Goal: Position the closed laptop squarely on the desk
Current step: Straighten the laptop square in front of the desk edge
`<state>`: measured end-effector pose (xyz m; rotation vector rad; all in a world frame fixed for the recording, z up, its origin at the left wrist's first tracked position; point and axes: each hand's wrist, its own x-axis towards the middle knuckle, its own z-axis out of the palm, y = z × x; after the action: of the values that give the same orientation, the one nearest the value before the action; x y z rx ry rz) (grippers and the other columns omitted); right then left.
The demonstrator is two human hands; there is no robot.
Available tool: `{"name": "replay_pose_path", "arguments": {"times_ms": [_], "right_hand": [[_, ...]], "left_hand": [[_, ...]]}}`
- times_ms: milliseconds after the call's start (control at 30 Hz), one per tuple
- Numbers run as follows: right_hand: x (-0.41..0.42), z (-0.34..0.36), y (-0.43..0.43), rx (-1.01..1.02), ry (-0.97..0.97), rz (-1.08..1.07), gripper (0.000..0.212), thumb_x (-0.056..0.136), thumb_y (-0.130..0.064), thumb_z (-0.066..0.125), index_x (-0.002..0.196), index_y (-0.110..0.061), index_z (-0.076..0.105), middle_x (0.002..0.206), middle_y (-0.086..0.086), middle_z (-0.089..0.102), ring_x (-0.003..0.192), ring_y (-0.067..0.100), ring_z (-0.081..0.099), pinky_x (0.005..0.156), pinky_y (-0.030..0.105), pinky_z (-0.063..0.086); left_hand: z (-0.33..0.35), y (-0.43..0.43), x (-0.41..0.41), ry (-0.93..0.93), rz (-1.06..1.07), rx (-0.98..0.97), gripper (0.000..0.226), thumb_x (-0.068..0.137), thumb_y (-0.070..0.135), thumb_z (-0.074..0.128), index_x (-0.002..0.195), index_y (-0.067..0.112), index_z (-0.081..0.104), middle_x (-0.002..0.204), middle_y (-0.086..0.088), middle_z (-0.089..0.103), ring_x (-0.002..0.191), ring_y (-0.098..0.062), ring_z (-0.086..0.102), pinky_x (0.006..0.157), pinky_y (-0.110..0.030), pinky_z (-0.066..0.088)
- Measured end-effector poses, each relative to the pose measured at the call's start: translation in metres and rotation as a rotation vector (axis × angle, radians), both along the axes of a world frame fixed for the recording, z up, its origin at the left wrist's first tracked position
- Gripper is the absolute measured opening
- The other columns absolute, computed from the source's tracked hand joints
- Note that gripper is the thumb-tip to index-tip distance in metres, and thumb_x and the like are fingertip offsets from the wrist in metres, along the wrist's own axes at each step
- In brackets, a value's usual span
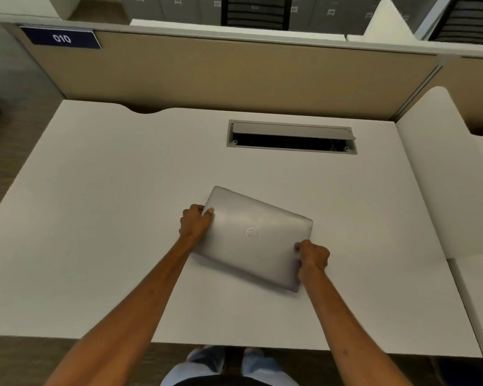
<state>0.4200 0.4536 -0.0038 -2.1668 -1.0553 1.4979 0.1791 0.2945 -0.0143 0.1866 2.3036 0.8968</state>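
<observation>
A closed silver laptop (253, 236) with a round logo on its lid lies on the white desk (101, 207), near the middle. It sits askew, turned clockwise so its far-left corner points away from me. My left hand (195, 222) grips its left edge, thumb on the lid. My right hand (313, 256) grips the right edge near the front corner.
An open cable hatch (292, 137) with a raised grey flap is set into the desk behind the laptop. A beige partition (234, 76) with a blue "010" label (61, 38) backs the desk. Another white desk (480, 288) adjoins on the right.
</observation>
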Motion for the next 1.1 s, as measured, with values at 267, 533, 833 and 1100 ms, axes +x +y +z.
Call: {"name": "replay_pose_path", "arguments": {"times_ms": [267,533,833,1100], "right_hand": [[0.005,0.007,0.017,-0.009,0.030,0.102,0.029,0.082,0.003,0.073,0.062,-0.009,0.055,0.067,0.005,0.056,0.059,0.019,0.049,0.058,0.025,0.042],[0.016,0.007,0.021,0.010,0.005,0.201,0.031,0.083,0.001,0.076,0.063,-0.011,0.056,0.069,0.004,0.057,0.061,0.017,0.052,0.078,0.033,0.051],[0.027,0.003,0.013,0.047,-0.010,0.259,0.032,0.085,0.003,0.074,0.061,-0.011,0.057,0.093,0.017,0.071,0.070,0.025,0.059,0.077,0.035,0.051],[0.035,0.005,0.002,0.071,-0.048,0.319,0.028,0.083,0.004,0.073,0.107,0.020,0.071,0.122,0.036,0.070,0.119,0.050,0.067,0.101,0.062,0.056]], "left_hand": [[-0.006,-0.029,0.035,-0.035,0.107,0.002,0.060,0.106,0.040,0.062,0.153,0.003,0.055,0.154,-0.021,0.058,0.143,-0.042,0.058,0.120,-0.056,0.048],[-0.009,-0.044,0.063,-0.064,0.183,0.046,0.058,0.106,0.034,0.063,0.152,0.000,0.054,0.155,-0.021,0.059,0.143,-0.043,0.058,0.122,-0.055,0.048],[-0.008,-0.053,0.074,-0.074,0.196,0.048,0.051,0.108,0.026,0.059,0.151,0.000,0.056,0.153,-0.020,0.062,0.139,-0.041,0.062,0.120,-0.053,0.051],[-0.013,-0.062,0.087,-0.088,0.211,0.057,0.046,0.108,0.023,0.055,0.147,-0.001,0.058,0.151,-0.020,0.062,0.135,-0.041,0.063,0.117,-0.053,0.053]]}}
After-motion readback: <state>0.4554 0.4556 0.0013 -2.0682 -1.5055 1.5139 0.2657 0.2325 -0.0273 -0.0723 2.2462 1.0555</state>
